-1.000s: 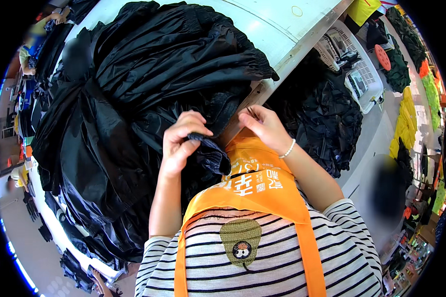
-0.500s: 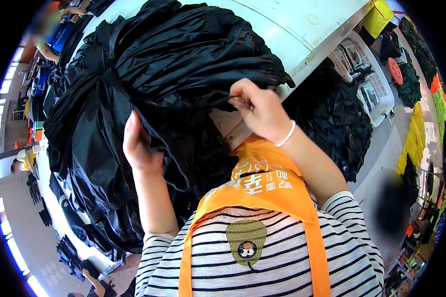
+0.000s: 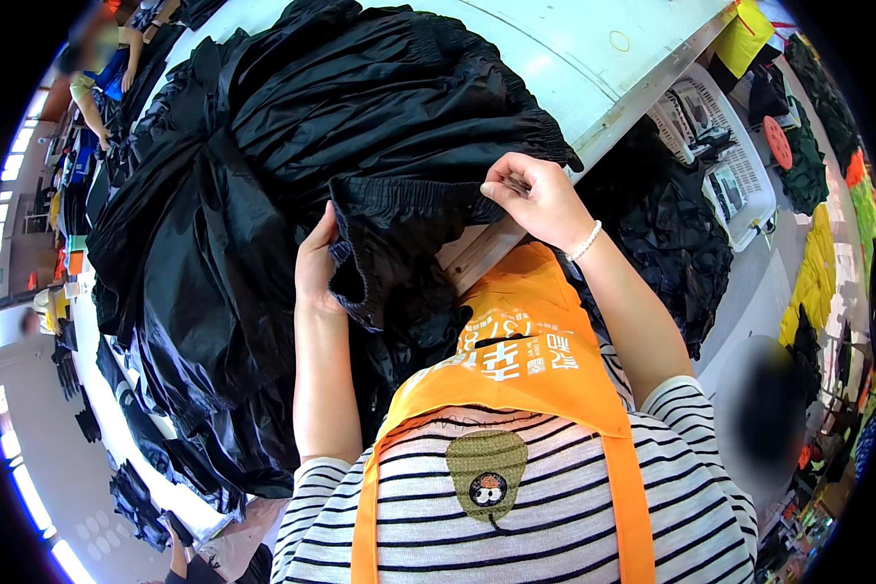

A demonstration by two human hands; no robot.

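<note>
A person wearing a striped shirt and an orange apron [image 3: 516, 375] is standing at a white table [image 3: 594, 68], looking down at both hands. The left hand [image 3: 316, 263] is gripping the gathered elastic waistband of a black garment [image 3: 399, 209], its fingers [image 3: 323, 226] curled shut around the fabric's left end. The right hand [image 3: 535, 200], wearing a pale bead bracelet [image 3: 584, 243], is pinching the same waistband further right, fingers closed on the cloth near the table's edge. The garment is hanging between the two hands, just in front of the person's chest. Behind it, a large heap of black clothing [image 3: 263, 175] is covering most of the table. To the right, a white plastic basket [image 3: 720, 146] is sitting on the floor beside another dark pile [image 3: 662, 234].
</note>
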